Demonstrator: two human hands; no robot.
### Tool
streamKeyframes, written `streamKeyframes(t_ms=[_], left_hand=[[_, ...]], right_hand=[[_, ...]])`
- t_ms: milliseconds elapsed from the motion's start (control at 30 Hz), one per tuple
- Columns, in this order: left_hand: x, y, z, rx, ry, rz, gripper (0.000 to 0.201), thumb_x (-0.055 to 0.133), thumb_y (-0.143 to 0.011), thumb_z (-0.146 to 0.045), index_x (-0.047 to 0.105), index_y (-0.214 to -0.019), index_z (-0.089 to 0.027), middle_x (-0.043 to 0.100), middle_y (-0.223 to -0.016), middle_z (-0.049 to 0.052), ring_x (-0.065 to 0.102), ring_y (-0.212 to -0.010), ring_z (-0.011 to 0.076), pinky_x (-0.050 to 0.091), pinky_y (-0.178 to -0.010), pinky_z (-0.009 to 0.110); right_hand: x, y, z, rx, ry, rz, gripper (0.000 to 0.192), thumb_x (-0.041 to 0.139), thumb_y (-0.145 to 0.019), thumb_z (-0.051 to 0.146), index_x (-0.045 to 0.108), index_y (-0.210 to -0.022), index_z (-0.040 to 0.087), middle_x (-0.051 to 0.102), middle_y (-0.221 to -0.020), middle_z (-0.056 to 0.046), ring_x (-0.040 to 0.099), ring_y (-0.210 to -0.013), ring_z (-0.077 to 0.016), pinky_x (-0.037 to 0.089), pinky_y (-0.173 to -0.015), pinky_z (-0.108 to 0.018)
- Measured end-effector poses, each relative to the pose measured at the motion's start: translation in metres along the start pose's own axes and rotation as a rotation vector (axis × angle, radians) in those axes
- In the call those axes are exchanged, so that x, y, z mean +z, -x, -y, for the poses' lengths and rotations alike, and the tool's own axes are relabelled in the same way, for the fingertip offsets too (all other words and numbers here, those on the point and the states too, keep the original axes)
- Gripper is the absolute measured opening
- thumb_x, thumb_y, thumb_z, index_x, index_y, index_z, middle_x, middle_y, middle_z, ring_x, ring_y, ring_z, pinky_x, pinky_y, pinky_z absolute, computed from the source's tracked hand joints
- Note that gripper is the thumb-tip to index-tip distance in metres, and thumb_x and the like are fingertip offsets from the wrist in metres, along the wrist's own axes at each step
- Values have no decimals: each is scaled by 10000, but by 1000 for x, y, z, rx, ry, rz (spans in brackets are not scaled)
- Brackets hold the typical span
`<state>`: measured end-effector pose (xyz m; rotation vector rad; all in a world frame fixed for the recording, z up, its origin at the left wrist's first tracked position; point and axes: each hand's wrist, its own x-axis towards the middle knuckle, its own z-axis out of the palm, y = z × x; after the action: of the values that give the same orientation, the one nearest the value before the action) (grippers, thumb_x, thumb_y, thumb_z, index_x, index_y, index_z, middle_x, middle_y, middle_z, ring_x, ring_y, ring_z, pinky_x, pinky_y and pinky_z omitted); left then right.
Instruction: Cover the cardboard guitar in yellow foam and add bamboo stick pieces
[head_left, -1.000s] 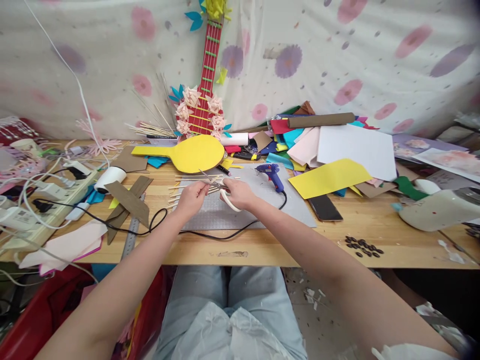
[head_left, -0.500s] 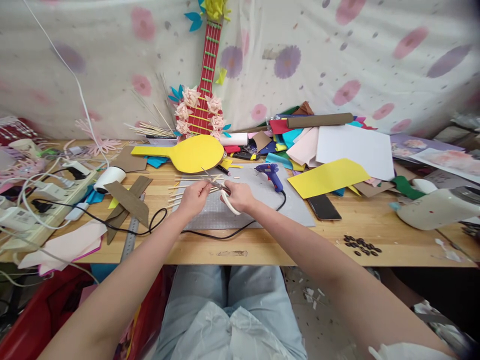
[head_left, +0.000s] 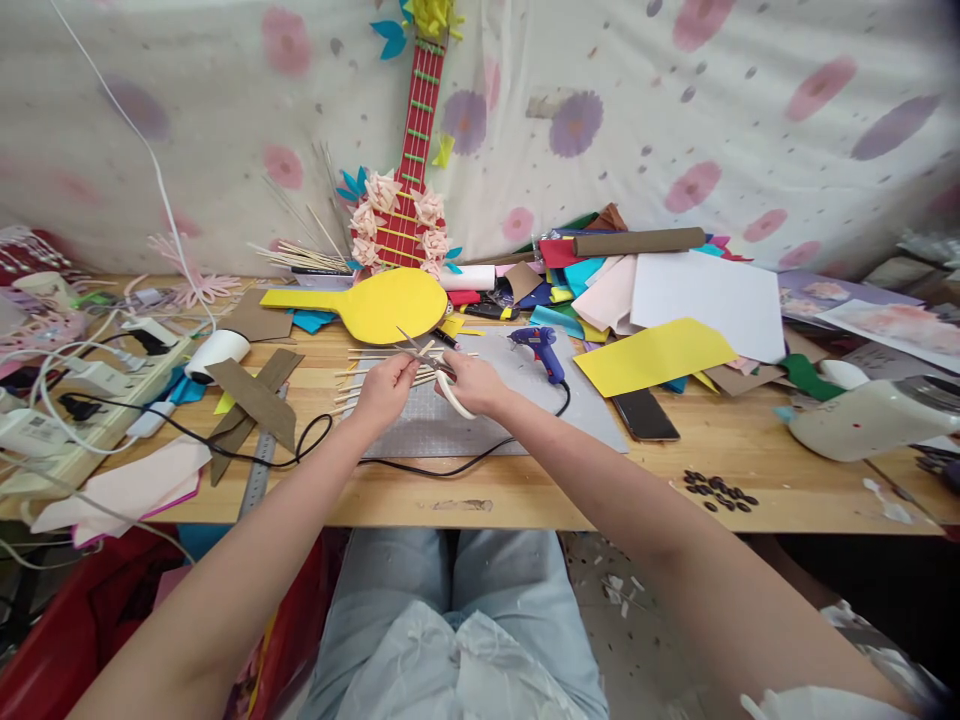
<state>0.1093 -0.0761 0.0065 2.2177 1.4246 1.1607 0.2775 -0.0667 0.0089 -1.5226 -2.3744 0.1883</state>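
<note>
My right hand (head_left: 474, 384) is closed around a pair of scissors (head_left: 453, 397) with white handles, its dark blades pointing up and to the left. Close beside it, my left hand (head_left: 385, 390) pinches a thin wooden stick (head_left: 427, 347) at the scissor blades. Several more pale sticks (head_left: 349, 391) lie under and behind my hands, across the grey cutting mat (head_left: 405, 440). Just beyond the blades is a yellow guitar-shaped piece (head_left: 394, 305). Fingers partly hide the stick and the scissors' pivot.
A blue glue gun (head_left: 541, 350) rests on the mat, its black cord looping left. To the right are a phone (head_left: 646, 414), yellow sheet (head_left: 656, 357) and small dark oval pieces (head_left: 718, 491). A red decorated guitar (head_left: 409, 220) leans at the back. A power strip (head_left: 97, 415) is left.
Both hands stay close together at the mat. The scissors have tilted slightly, and the stick end now shows above my left fingertips. The view has shifted very slightly.
</note>
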Motion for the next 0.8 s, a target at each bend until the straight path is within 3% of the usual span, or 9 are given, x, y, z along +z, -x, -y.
streamKeyframes(t_ms=[167, 500, 667, 800], left_hand=[[-3, 1, 1, -21, 30, 68, 276, 420, -838, -280, 520, -608, -164, 530, -563, -10, 465, -554, 111, 327, -529, 219], [0, 2, 0, -37, 13, 55, 256, 397, -851, -286, 528, -662, -173, 544, -589, -7, 481, -553, 119, 328, -519, 226], [5, -1, -4, -14, -131, -53, 171, 414, -851, -232, 559, -785, -171, 614, -727, 40, 552, -677, 161, 373, -597, 252], [8, -1, -6, 43, -109, -124, 174, 425, -848, -209, 536, -718, -178, 594, -699, 31, 548, -688, 157, 387, -629, 252]], right_hand=[[3, 0, -3, -46, -13, -27, 245, 461, -783, 368, 513, -935, 184, 656, -956, -56, 589, -815, -180, 322, -600, -255], [5, 3, 3, 86, 54, 35, 316, 439, -783, 461, 562, -902, 195, 686, -846, -59, 611, -762, -200, 316, -594, -270], [1, 1, 3, 99, 89, 21, 341, 427, -797, 476, 559, -938, 195, 681, -890, -72, 612, -815, -211, 342, -633, -274], [-2, 0, 0, 49, 82, -12, 291, 434, -807, 435, 532, -949, 201, 667, -938, -64, 603, -844, -202, 349, -637, -268]])
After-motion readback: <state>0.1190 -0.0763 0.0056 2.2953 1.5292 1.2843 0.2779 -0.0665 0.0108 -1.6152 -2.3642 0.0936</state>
